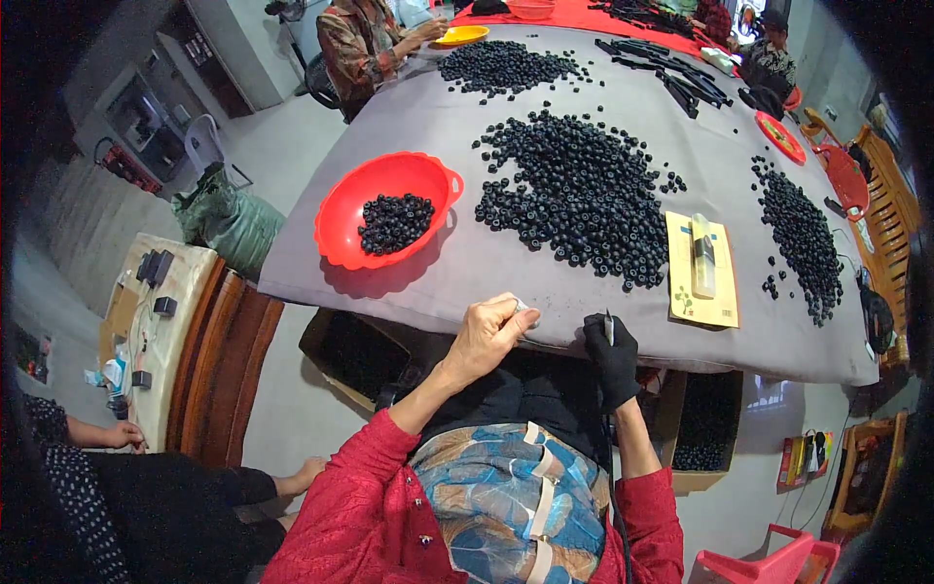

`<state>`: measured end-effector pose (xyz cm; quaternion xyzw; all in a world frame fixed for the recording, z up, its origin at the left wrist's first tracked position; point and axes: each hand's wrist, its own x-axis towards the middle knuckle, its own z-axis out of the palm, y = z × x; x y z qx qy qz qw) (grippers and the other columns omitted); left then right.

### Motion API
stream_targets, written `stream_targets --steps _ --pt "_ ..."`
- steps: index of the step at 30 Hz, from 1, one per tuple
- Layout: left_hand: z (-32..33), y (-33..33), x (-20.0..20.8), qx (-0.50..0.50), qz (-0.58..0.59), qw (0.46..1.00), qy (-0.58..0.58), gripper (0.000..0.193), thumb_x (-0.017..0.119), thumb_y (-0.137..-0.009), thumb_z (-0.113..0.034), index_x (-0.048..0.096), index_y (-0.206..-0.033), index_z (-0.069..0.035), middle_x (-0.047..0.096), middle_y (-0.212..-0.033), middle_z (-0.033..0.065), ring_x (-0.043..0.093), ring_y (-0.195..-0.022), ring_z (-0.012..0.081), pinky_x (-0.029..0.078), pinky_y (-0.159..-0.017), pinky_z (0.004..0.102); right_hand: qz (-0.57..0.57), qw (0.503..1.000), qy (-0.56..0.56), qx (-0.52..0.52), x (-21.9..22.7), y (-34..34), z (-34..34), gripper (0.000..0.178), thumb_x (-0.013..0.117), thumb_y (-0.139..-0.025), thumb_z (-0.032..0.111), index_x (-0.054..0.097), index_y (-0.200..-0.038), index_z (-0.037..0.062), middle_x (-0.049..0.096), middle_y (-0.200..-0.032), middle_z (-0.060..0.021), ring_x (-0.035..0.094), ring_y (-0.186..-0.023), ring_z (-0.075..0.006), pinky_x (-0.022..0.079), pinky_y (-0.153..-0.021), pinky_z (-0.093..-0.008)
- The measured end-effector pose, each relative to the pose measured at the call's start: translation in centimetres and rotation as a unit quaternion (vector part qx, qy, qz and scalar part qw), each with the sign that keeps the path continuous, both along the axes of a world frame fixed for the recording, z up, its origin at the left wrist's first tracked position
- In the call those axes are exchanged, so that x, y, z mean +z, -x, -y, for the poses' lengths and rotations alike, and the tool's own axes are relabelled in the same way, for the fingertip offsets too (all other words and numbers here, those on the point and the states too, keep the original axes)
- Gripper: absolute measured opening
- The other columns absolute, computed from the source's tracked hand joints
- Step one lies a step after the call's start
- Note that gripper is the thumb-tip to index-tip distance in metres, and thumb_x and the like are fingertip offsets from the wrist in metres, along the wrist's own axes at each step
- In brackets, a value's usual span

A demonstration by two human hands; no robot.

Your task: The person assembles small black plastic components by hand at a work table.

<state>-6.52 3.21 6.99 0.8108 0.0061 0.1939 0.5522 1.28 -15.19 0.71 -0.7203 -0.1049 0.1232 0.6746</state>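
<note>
My left hand [486,336] is bare and closed at the table's near edge, its thumb pressed against the fingers. Something whitish shows at the fingertips; whether it is held or wrapped round a finger I cannot make out. In a black glove, my right hand [612,360] is closed on a slim, pale pointed tool [609,328], tip up. Beyond both hands spreads a big heap of small black ring-like parts [574,190] on the grey-covered table [428,302]. A red scalloped bowl [336,214] to the left holds more such parts.
A yellow card [725,304] with a clear tube [702,255] lies right of the heap. More black parts [803,238] lie far right. Open boxes [355,355] stand under the table. People sit at the far side [355,54] and lower left [146,506].
</note>
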Motion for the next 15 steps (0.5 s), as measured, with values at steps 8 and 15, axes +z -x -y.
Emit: stream_targets --steps 8,15 --pt "-1.0 -0.6 -1.1 0.057 0.036 0.998 0.015 0.015 0.061 -0.079 -0.01 0.061 -0.084 0.003 0.056 -0.081 0.0055 0.053 -0.061 0.0107 0.043 -0.054 0.0248 0.04 0.999 0.015 -0.013 0.5 0.1 0.1 0.014 0.056 -0.081 0.013 0.058 -0.088 0.0018 0.059 -0.072 -0.0028 0.054 -0.063 -0.0096 0.044 -0.057 -0.0242" --pt "-5.5 -0.8 -1.7 0.04 0.009 0.934 0.355 0.017 0.057 -0.082 -0.011 0.06 -0.096 -0.002 0.062 -0.088 0.0085 0.06 -0.076 0.014 0.049 -0.059 0.0246 0.005 1.0 -0.011 -0.016 0.1 0.1 -0.4 0.014 0.056 -0.081 0.014 0.058 -0.086 0.0011 0.058 -0.07 -0.0036 0.054 -0.063 -0.0102 0.043 -0.056 -0.0262"
